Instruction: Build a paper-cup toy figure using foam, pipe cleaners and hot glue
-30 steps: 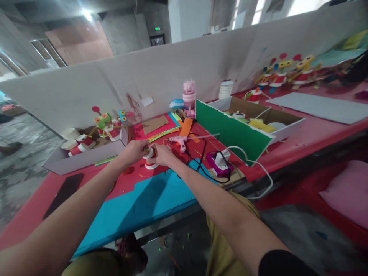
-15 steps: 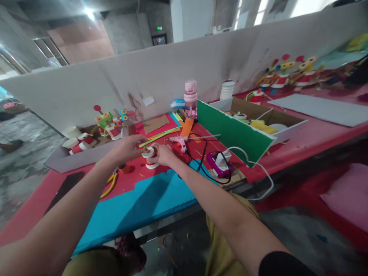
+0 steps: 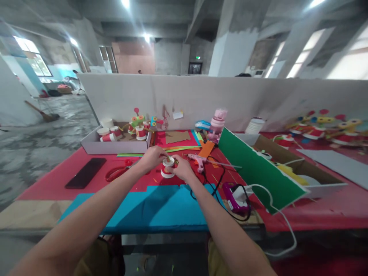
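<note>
The paper cup (image 3: 167, 173) stands upright between both hands, right hand (image 3: 183, 168) gripping its side, left hand (image 3: 153, 156) at its top, its pinch unclear.

A white partition board (image 3: 195, 96) stands upright behind the red-covered table (image 3: 57, 172). Beyond it, concrete pillars (image 3: 238, 34) rise to a grey ceiling (image 3: 161, 13) with bright lamps. At left, a paned window (image 3: 36, 63) glows above a mottled grey floor (image 3: 69, 111), where a broom (image 3: 43, 113) lies; a green sign (image 3: 198, 57) shines over a dark doorway (image 3: 195, 68).
</note>
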